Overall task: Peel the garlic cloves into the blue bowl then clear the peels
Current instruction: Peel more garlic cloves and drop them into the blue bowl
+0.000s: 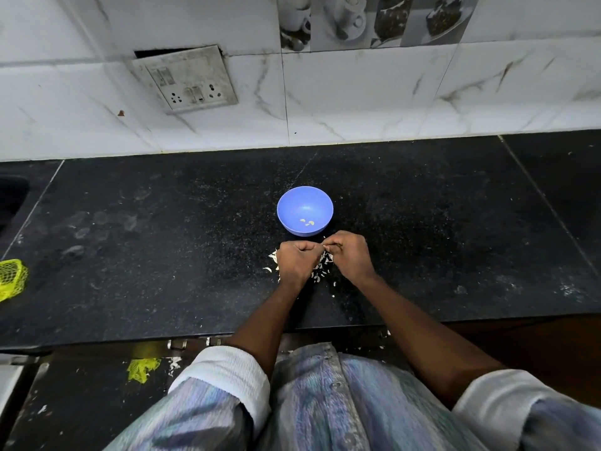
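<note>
Plain shirt (325,402), unmarked blue bowl (304,203)

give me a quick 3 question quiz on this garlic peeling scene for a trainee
1. True or false: the blue bowl already holds a few peeled cloves.
2. Where do the loose peels lie? A) in the bowl B) on the black counter under and around the hands C) in the yellow net
3. Fill in: the left hand and right hand meet just on the near side of the ____.

Key
1. True; small pale pieces lie on its bottom.
2. B
3. Bowl; both hands' fingers are curled, pinching something small between them, too small to tell for sure.
</note>
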Demonstrator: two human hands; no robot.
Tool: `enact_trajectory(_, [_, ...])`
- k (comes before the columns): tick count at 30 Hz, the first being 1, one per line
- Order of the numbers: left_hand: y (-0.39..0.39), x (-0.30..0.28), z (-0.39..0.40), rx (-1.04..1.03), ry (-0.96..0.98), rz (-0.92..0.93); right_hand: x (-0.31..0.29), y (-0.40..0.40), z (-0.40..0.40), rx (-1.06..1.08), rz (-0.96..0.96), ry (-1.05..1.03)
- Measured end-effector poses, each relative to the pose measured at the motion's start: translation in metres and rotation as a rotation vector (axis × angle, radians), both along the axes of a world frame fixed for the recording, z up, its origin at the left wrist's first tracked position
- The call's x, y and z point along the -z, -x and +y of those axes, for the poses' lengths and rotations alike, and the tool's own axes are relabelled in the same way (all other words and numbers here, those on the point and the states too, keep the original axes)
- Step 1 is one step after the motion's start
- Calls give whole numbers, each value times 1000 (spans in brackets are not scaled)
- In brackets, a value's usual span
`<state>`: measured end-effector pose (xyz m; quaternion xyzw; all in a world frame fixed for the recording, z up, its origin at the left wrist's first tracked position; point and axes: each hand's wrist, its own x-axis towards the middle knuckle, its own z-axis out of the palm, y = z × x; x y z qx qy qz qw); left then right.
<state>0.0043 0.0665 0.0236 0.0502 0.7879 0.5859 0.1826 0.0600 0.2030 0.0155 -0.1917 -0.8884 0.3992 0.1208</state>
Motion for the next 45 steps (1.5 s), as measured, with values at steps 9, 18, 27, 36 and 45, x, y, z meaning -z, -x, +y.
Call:
enact_trajectory(9, [-1, 3, 0, -27, 34, 28, 1, -1, -2, 37, 39, 49])
enact_trajectory(18, [-2, -6, -1, -18, 124, 127, -4, -2, -3, 46, 4, 130])
enact_trajectory(27, [-2, -8, -5, 80, 272, 294, -3, -2, -2, 34, -21, 125])
enact_trajectory(36, [-3, -5, -5, 71, 241, 200, -5, -5, -5, 57, -14, 365])
enact_trajectory(45, [2, 2, -5, -7, 69, 44, -11, -1, -5, 142, -6, 685])
